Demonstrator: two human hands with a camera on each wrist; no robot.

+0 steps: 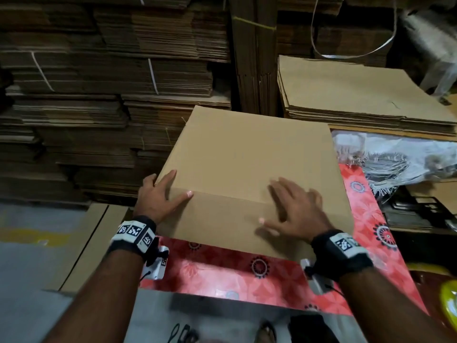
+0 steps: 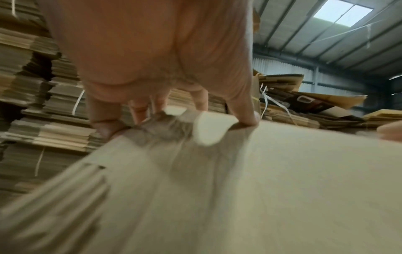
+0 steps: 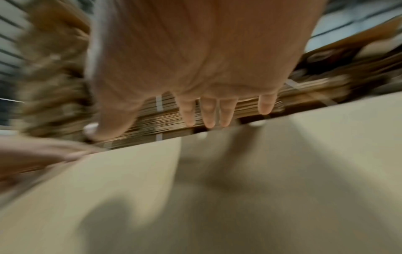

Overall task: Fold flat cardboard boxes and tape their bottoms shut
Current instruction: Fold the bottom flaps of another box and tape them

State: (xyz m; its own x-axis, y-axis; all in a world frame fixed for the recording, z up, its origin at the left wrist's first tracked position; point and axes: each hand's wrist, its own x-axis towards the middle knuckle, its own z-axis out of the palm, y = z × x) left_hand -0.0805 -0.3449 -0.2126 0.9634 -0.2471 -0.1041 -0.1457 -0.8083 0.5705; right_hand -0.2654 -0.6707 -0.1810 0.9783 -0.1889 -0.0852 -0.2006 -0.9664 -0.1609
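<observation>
A flat brown cardboard box (image 1: 247,157) lies on the table with the red floral cover (image 1: 247,276), a crease running across its near part. My left hand (image 1: 166,195) rests on the box's left edge with fingers spread and the thumb on the crease. In the left wrist view the fingertips (image 2: 250,118) press down on the cardboard (image 2: 282,189). My right hand (image 1: 289,209) is spread flat over the near right part of the box and is blurred. In the right wrist view its straight fingers (image 3: 208,116) hang just above the cardboard (image 3: 282,171). Neither hand grips anything.
Tall tied stacks of flat cardboard (image 1: 99,95) fill the back and left. A lower stack of sheets (image 1: 358,95) sits at the back right, with white woven sacks (image 1: 395,157) in front of it. Another flat board (image 1: 94,238) lies left of the table. A yellow object (image 1: 448,300) is at the right edge.
</observation>
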